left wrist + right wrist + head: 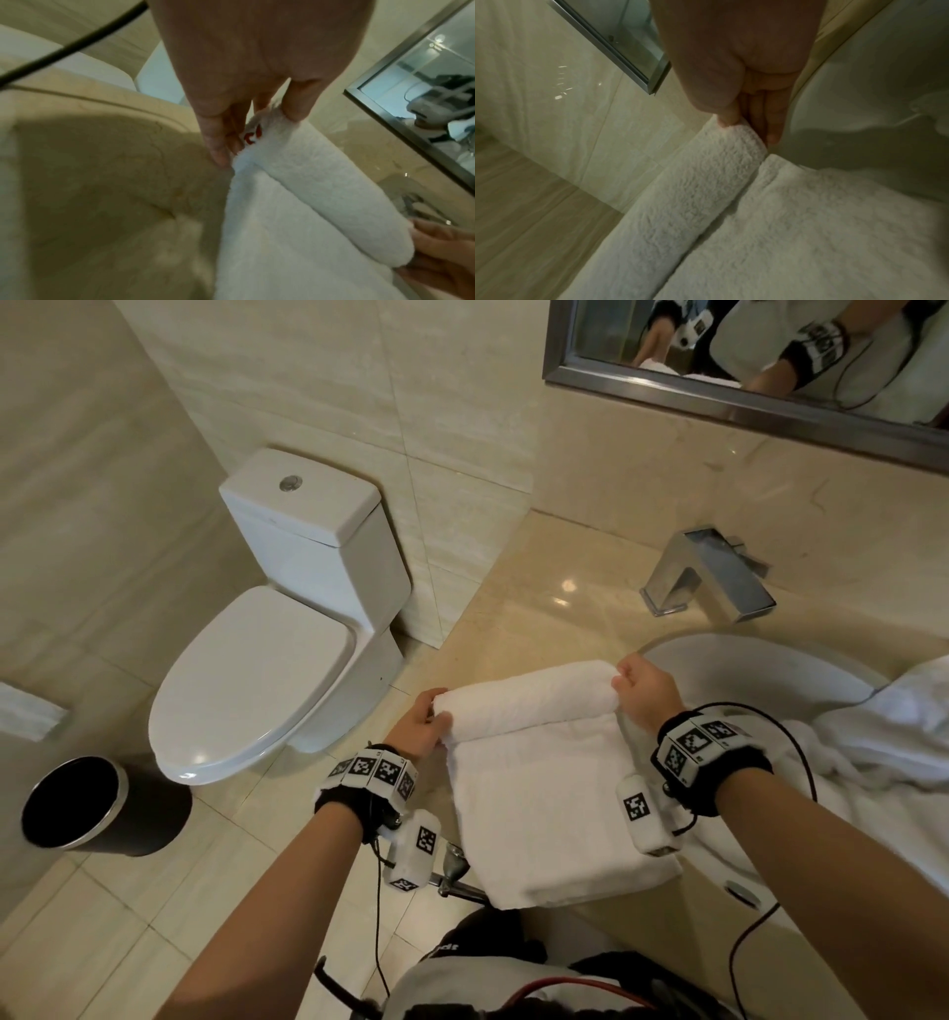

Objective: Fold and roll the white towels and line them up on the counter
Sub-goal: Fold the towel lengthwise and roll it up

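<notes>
A folded white towel (544, 803) lies flat on the beige counter (539, 618), its far end wound into a roll (529, 698). My left hand (429, 719) pinches the roll's left end, where a red mark shows on the roll (308, 178). My right hand (642, 688) grips the roll's right end, thumb on top of the roll (693, 192). The flat part (795, 233) stretches toward me and overhangs the counter's front edge.
A white basin (760, 680) sits right of the towel, with a chrome tap (711, 577) behind it. Crumpled white towels (888, 737) lie at the far right. A toilet (267, 660) and a black bin (77, 803) stand on the left; a mirror (770, 356) hangs above.
</notes>
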A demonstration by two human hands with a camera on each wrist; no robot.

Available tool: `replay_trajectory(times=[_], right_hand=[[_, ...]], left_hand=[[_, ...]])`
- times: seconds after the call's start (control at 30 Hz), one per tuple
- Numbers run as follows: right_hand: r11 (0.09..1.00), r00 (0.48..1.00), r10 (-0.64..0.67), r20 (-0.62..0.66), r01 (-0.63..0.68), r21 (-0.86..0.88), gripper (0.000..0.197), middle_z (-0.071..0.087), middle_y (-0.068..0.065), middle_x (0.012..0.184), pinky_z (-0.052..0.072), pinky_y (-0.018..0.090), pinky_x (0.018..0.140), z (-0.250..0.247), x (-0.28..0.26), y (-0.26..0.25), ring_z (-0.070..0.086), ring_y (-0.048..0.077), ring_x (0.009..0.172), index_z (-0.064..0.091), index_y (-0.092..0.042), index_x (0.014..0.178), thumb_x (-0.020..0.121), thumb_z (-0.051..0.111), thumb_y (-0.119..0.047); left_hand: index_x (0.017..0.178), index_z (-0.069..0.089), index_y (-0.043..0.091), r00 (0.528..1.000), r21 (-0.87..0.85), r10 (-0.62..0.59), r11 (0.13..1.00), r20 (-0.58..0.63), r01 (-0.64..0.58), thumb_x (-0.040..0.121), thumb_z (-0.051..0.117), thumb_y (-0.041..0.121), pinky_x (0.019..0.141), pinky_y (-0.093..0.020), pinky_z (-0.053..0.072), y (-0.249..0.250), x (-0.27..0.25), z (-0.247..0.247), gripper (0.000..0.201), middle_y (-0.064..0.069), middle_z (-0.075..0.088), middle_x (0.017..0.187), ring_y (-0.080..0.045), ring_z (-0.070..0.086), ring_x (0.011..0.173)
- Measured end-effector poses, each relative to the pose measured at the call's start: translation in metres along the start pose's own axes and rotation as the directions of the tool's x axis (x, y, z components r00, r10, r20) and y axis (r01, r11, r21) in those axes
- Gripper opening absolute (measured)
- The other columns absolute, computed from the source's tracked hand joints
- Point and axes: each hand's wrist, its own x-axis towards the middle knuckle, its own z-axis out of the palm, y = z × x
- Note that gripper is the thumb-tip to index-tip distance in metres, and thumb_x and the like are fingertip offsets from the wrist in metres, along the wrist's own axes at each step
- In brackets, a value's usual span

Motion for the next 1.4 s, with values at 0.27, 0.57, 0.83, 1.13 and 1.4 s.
replay_trajectory(times=[0.27,0.57,0.83,1.13,1.4], right_hand=[[0.997,0.979,0.049,0.199,-0.035,-0.073,0.022,0.050,0.009,0.077,0.034,0.030,0.074,-0.014,-0.012,0.011,0.047,0.023,0.080,0.042,-0.015,0.071,0.090,0.046,-0.006],[0.991,0.963,-0.120,0.240,0.103,0.083,0.036,0.053,0.003,0.119,0.035,0.027,0.093,-0.017,-0.020,-0.002,0.048,0.018,0.111,0.050,-0.009,0.126,0.090,0.051,-0.009],[0.957,0.925,-0.150,0.350,0.224,-0.183,0.016,0.062,0.015,0.098,0.042,0.034,0.073,-0.018,-0.023,-0.001,0.055,0.031,0.084,0.049,-0.017,0.092,0.082,0.059,-0.010],[0.930,0.886,-0.158,0.435,0.282,-0.237,0.026,0.062,0.017,0.107,0.044,0.034,0.079,-0.022,-0.032,0.006,0.057,0.031,0.094,0.043,-0.020,0.076,0.076,0.064,-0.005],[0.915,0.853,-0.188,0.488,0.332,-0.228,0.039,0.043,0.005,0.109,0.043,0.038,0.081,-0.020,-0.034,0.011,0.048,0.027,0.092,0.043,-0.013,0.102,0.072,0.067,-0.005]], left_hand=[[0.094,0.038,0.032,0.985,0.209,0.147,0.964,0.087,-0.163,0.064,0.069,0.034,0.083,-0.040,0.050,-0.006,-0.011,-0.006,0.043,0.000,0.055,0.108,-0.026,0.057,0.095],[0.092,0.040,0.014,0.962,0.493,0.262,0.830,0.072,-0.263,0.068,0.076,0.003,0.082,-0.024,0.037,-0.007,-0.012,0.004,0.045,-0.004,0.040,0.111,-0.018,0.042,0.096],[0.091,0.050,0.033,0.987,0.197,0.144,0.968,0.068,-0.155,0.076,0.041,0.056,0.098,-0.040,0.041,-0.018,-0.030,0.000,0.029,0.008,0.058,0.101,-0.019,0.055,0.096],[0.115,0.046,0.026,0.991,0.088,0.117,0.989,0.064,-0.122,0.070,0.059,0.030,0.087,-0.038,0.052,-0.022,-0.040,0.005,0.048,-0.004,0.049,0.122,-0.020,0.055,0.095],[0.129,0.048,0.013,0.995,0.210,-0.045,0.977,0.093,0.024,0.074,0.068,0.034,0.100,-0.030,0.039,-0.030,-0.033,0.006,0.062,-0.003,0.058,0.119,-0.016,0.053,0.104]])
